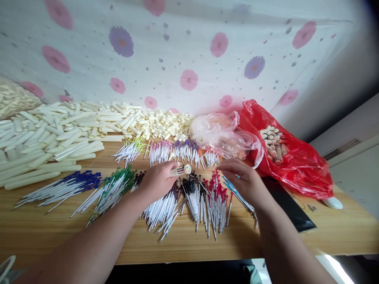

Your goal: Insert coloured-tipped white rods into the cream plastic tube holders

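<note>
My left hand (156,178) is closed around a cream slotted pen barrel (181,170). Coloured bits show in the barrel's slots, and its open end points right. My right hand (243,182) hovers with fingers stretched leftward, slightly apart, at the tops of the red-headed pen refills (217,201); its thumb is hidden. Between the hands lie black-headed refills (193,195). Light-blue-headed refills (241,196) lie just below my right hand. Dark maroon-headed refills (164,207) are partly covered by my left hand and forearm.
Green (114,189) and blue refills (68,187) lie to the left; yellow (130,150), pink (160,152) and purple ones (186,151) sit behind. Cream tubes (59,134) and short slotted parts (168,124) are heaped at the back. A red bag (304,171) holds assembled barrels beside a clear bag (216,128).
</note>
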The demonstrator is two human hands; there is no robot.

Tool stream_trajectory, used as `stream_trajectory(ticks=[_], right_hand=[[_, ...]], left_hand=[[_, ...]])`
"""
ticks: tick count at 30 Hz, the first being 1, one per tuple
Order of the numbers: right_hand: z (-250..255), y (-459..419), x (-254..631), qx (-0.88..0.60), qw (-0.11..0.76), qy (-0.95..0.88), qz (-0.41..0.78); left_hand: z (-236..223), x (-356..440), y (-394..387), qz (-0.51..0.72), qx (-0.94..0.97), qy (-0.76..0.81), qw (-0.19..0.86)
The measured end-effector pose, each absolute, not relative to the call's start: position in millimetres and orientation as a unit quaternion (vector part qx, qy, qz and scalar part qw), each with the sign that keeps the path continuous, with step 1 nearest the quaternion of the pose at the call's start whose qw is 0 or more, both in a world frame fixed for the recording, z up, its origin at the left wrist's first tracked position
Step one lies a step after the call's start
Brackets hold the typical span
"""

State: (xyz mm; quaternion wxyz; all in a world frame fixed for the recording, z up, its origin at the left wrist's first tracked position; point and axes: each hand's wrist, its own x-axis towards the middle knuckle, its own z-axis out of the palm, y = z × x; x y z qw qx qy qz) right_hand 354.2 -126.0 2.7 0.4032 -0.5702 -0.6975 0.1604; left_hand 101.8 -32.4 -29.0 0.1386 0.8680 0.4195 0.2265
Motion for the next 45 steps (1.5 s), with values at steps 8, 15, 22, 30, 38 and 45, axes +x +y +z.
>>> stream_trajectory(ticks=[8, 15, 22, 30, 38, 45], right_hand=[[-45.1, -162.0, 409.1, -0.803, 0.032, -0.595, 0.011], [-43.3, -158.6, 396.1, -0.847, 0.090, -0.523, 0.017], [-47.9, -152.9, 414.1, -0.848, 0.222, -0.477, 0.069], [-3.2, -121.7, 355.2, -0.564, 0.531, -0.508, 0.376], [7.4, -76.7, 276.8, -0.401, 0.535, -0.563, 0.486], [-7.8, -77.3, 270.8, -0.385, 0.584, -0.633, 0.332]], left_hand=[[-28.7, 104.2, -33.2, 0.235, 0.867, 0.398, 0.185], [-27.5, 102.8, -31.7, 0.242, 0.858, 0.410, 0.192], [-25.4, 103.5, -33.5, 0.247, 0.861, 0.400, 0.194], [-18.3, 106.8, -44.5, 0.297, 0.805, 0.325, 0.398], [-17.7, 107.1, -49.6, 0.334, 0.693, 0.278, 0.575], [-16.7, 106.8, -50.3, 0.360, 0.685, 0.275, 0.571]])
